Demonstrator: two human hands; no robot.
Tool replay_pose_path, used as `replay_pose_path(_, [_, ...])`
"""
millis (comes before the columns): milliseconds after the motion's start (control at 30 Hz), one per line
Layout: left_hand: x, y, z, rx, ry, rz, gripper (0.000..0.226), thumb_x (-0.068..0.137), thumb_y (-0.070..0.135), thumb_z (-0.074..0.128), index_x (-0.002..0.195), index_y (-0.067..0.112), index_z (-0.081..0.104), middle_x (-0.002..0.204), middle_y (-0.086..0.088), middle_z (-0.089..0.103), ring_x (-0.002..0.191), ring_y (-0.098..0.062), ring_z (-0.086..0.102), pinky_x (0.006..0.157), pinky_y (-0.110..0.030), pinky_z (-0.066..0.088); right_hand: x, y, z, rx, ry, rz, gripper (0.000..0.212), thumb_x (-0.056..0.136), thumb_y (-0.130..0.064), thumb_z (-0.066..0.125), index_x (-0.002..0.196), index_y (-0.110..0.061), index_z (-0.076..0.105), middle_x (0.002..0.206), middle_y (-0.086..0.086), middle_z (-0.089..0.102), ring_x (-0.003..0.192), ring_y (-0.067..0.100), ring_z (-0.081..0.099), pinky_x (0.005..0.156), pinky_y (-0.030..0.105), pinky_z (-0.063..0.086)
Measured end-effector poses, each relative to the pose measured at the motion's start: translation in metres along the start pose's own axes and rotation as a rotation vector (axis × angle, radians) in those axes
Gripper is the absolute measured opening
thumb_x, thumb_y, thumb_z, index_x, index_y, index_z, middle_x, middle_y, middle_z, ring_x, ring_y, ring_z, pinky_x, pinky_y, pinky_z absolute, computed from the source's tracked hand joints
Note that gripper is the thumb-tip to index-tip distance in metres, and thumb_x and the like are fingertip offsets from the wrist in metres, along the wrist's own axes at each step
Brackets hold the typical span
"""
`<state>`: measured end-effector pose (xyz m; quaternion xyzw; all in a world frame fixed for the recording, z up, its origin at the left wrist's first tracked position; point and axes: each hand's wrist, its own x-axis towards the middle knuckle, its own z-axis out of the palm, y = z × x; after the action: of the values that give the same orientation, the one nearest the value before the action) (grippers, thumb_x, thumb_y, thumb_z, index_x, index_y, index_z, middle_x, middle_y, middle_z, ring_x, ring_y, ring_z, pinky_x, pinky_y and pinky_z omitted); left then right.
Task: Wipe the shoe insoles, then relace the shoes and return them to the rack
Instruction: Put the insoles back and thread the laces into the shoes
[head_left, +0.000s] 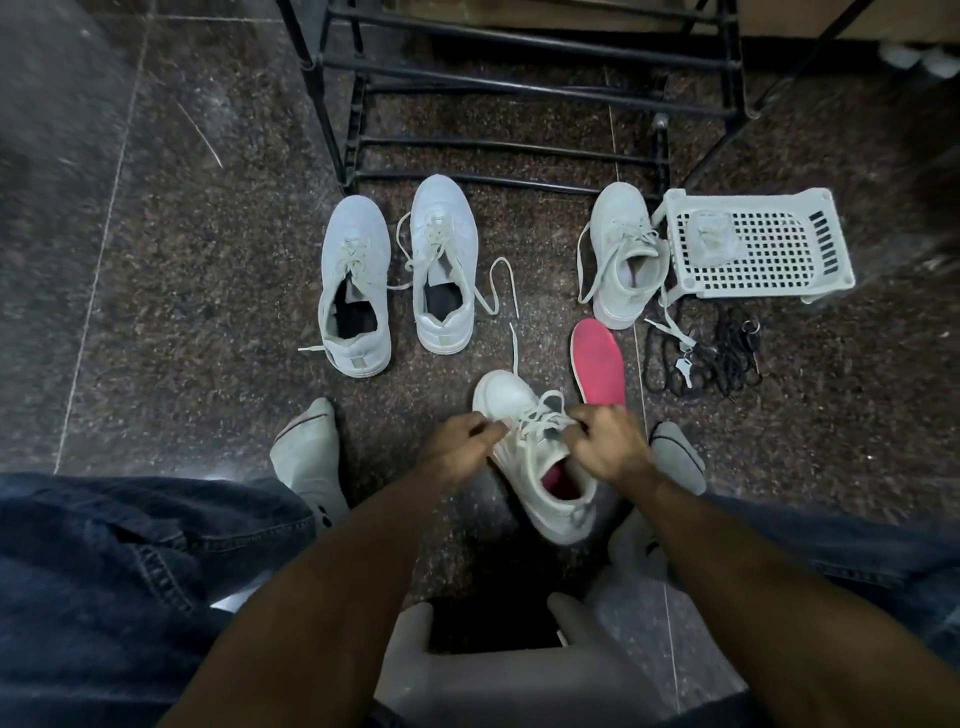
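- My left hand (462, 441) has its fingers (485, 430) curled in a pinch on the white lace (540, 421) at the left side of the shoe in front of me; the exact strand is hidden under the fingertips.
- My right hand (605, 444) is curled over the lacing on the right side, its fingers gripping the lace there.
- The shoe being laced (540, 467), a white sneaker, lies on the floor (208, 260) between my two socked feet, toe pointing away and slightly left, with a pink insole visible inside its opening.
- A loose end of its lace runs forward from the toe across the floor.
- A second pink insole (597, 364) lies flat on the floor just beyond my right hand, outside any shoe.
- Beyond that insole stands its partner white sneaker (623, 260), laces slack, touching or nearly touching a pale plastic basket (831, 244).
- A crumpled grey cloth (711, 234) sits in the basket.
- A tangle of black laces (701, 358) with a small set of keys lies on the floor in front of the basket.
- To the left, a pair of light grey sneakers (395, 270) stands side by side, toes toward the rack, laces trailing loose.
- The black metal shoe rack (519, 93) stands at the far side, its visible bars bare.
- I sit on a pale stool, denim legs at either side.
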<state>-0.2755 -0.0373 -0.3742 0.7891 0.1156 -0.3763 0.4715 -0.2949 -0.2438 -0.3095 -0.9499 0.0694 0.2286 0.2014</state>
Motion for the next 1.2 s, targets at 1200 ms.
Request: replay_pose_path(1200, [0.06,0.092,-0.015,0.186,0.072,0.083,0.02,0.094,0.012,0.057,0.108,0.003,0.069,0.103,-0.017,0.071,0.092,-0.03,0.066,0.084,-0.033,0.049,0.151,0.034,-0.112,-0.105,0.49,0.054,0.028,0.092,-0.016,0.052,0.117,-0.008,0.062,0.118,0.017,0.062,0.112,0.035,0.055,0.093,0.041,0.042])
